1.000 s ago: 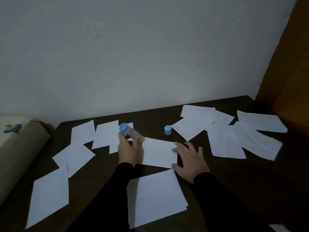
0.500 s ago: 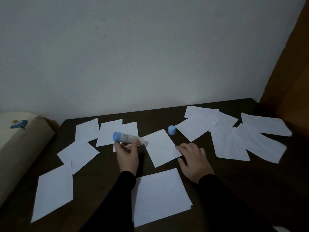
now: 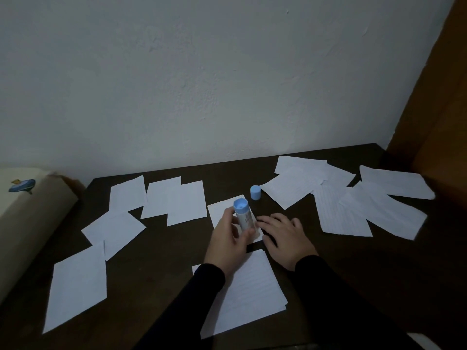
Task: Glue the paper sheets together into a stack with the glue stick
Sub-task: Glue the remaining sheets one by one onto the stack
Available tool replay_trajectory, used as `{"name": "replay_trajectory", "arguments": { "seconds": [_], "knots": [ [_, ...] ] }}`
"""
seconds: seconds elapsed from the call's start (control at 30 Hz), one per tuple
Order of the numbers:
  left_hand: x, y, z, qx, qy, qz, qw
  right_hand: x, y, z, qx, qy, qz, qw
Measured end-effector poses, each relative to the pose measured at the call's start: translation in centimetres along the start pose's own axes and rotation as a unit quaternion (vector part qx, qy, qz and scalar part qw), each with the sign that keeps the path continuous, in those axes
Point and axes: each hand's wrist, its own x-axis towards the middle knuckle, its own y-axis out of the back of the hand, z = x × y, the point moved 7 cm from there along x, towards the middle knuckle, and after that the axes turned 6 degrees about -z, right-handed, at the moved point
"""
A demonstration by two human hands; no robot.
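The landmark here is the small white paper sheet [image 3: 222,210] in the middle of the dark brown wooden table [image 3: 156,263]. The left hand [image 3: 228,245] is closed around the white glue stick with a blue end [image 3: 243,215] and holds it upright over this sheet, the blue end up. The lower end is hidden behind the fingers, so I cannot tell if the glue touches the paper. The right hand [image 3: 284,237] lies flat and open, holding nothing, just beside the right edge of the sheet; I think it is there to keep the paper from sliding while the glue is spread.

The round blue cap [image 3: 255,192] stands just behind the sheet, out of the way but near enough to reach. In front of the sheet, close to the person, lies the lined white stack [image 3: 252,294], partly under the left sleeve; this seems to be the place where glued sheets are collected. Loose white sheets on the left [image 3: 174,200] and loose lined sheets on the right [image 3: 341,213] are well apart from the landmark, so much of the task probably remains.
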Motion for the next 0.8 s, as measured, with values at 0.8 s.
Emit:
{"name": "replay_trajectory", "arguments": {
  "seconds": [0.8],
  "knots": [
    [-1.6, 3.4, -2.1, 0.068, 0.006, -0.010, 0.998, -0.1, -0.2, 0.4, 0.014, -0.008, 0.018, 1.000]
  ]
}}
